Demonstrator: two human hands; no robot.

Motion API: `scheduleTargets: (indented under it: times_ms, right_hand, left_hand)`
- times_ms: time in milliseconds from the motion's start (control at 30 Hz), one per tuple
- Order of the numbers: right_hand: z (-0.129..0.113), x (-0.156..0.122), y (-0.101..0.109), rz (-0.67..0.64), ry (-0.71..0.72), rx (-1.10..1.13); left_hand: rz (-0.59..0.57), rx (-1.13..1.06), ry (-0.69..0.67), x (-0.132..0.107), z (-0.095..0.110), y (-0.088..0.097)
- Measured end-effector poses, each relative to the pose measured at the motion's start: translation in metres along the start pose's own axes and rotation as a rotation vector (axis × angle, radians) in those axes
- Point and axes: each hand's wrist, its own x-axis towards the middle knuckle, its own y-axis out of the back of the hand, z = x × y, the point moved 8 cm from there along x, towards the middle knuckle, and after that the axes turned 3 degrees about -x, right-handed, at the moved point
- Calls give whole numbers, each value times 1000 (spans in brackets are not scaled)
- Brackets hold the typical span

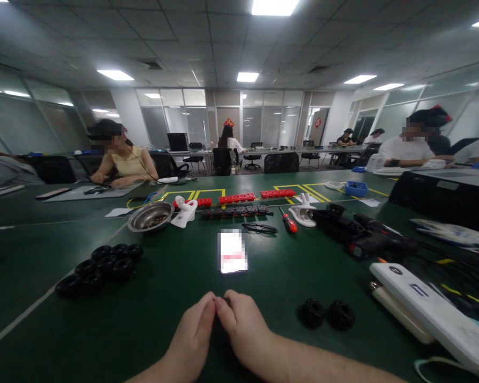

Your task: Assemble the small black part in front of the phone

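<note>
My left hand [191, 338] and my right hand [245, 322] rest close together at the front of the green table [159, 298]. Their thumbs and index fingers meet at the tips, and the other fingers are curled out of sight. Both look closed, with nothing visible in them. Just beyond them lies a lit phone [232, 252], its screen blurred. To the right of my right hand sit two black toy wheels [313, 313]. A cluster of several black tyres [104, 266] lies to the left.
Farther back are a metal bowl [150, 217], white holders [184, 211], red perforated strips [237, 198], a black strip [237, 211], pliers [259, 228] and a screwdriver [289, 221]. At right lie a power drill [379, 234], white power bank [431, 314] and cables. Other people sit around.
</note>
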Motion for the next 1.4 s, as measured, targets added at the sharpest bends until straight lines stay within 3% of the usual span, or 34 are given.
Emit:
scheduleTargets:
  times_ms: [100, 133, 200, 267, 333, 400, 467, 533, 633, 733, 800, 900, 933, 967, 1067, 1100, 1167, 1233, 1300, 1367, 1400]
  right_hand:
    - [-9, 2, 19, 83, 80, -263]
    - [-13, 3, 25, 104, 116, -324]
    - [-20, 1, 37, 137, 198, -365]
    - [-24, -2, 45, 153, 265, -305]
    - [-20, -4, 48, 160, 263, -170]
    - [-10, -3, 44, 174, 198, 2]
    - [7, 0, 36, 196, 75, 185]
    - [26, 3, 23, 175, -78, 344]
    - [37, 8, 8, 118, -184, 464]
    - [19, 10, 22, 229, 6, 342]
    - [3, 7, 32, 264, 131, 164]
    - [-13, 3, 33, 203, 215, -85]
    - [-15, 1, 33, 204, 233, -112]
    - [-14, 0, 32, 203, 232, -99]
    - [6, 2, 20, 105, 68, 94]
    - [12, 2, 16, 67, 12, 139]
    - [14, 1, 18, 65, 20, 119]
    - [-2, -4, 27, 105, 200, -30]
    - [-19, -12, 30, 94, 375, -212]
    - [-25, -15, 34, 92, 421, -291]
    - [-23, -14, 37, 114, 383, -277]
  left_hand:
    - [114, -248, 123, 13, -3, -7]
    - [138, -335, 267, 16, -10, -11]
    - [38, -476, 578, 15, -18, -30]
    - [-84, -493, 715, 13, -14, -41]
    - [-66, -346, 544, 21, -3, -31]
    - [17, -83, 155, 27, 20, -14]
    - [23, 181, -162, 22, 36, -10]
    - [-4, 353, -294, 16, 39, -13]
    - [6, 398, -257, 18, 35, -13]
    - [96, 120, -144, 25, 33, -9]
    - [151, -149, 81, 30, 18, -10]
    - [97, -387, 504, 24, -10, -23]
    - [82, -392, 515, 24, -11, -21]
    - [84, -360, 430, 26, -6, -15]
    - [108, -87, -34, 28, 27, 6]
    - [91, 5, -132, 26, 34, 7]
    - [64, 72, -199, 25, 37, 5]
    - [64, -38, -86, 28, 25, 1]
    - [37, -228, 149, 31, 2, -9]
    - [18, -392, 334, 31, -17, -20]
    - [30, -442, 365, 31, -21, -22]
